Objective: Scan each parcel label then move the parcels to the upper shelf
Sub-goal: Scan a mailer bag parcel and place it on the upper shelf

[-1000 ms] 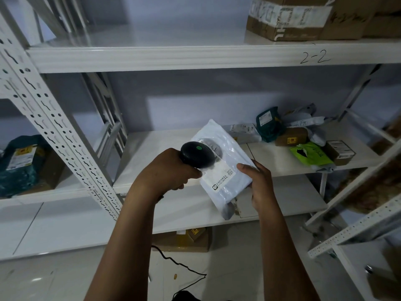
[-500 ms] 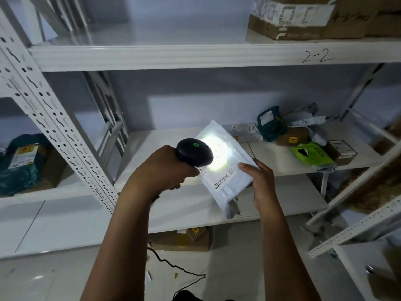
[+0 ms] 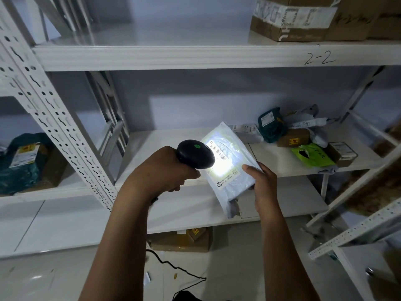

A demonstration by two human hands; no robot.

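Note:
My left hand [image 3: 161, 171] grips a black handheld scanner [image 3: 195, 154] with a green dot on top. Its white light falls on the label of a white plastic mailer parcel [image 3: 233, 170]. My right hand [image 3: 263, 184] holds that parcel by its right edge, tilted, in front of the middle shelf [image 3: 165, 144]. Several more parcels lie at the right of that shelf: a dark green bag [image 3: 271, 124], a small brown box [image 3: 294, 137], a bright green bag [image 3: 311, 154]. The upper shelf [image 3: 173, 57], marked 2-2, carries cardboard boxes [image 3: 290, 18] at its right.
A perforated white upright [image 3: 50, 118] stands left of my arms. A teal parcel [image 3: 23, 161] sits on the neighbouring shelf at far left. A cardboard box [image 3: 182, 240] and the scanner's black cable [image 3: 173, 266] lie on the floor. Another rack [image 3: 358, 231] juts in at right.
The scanner's light has come on and now shines on the parcel label. Both hands and the parcel stay nearly where they were, shifting only slightly.

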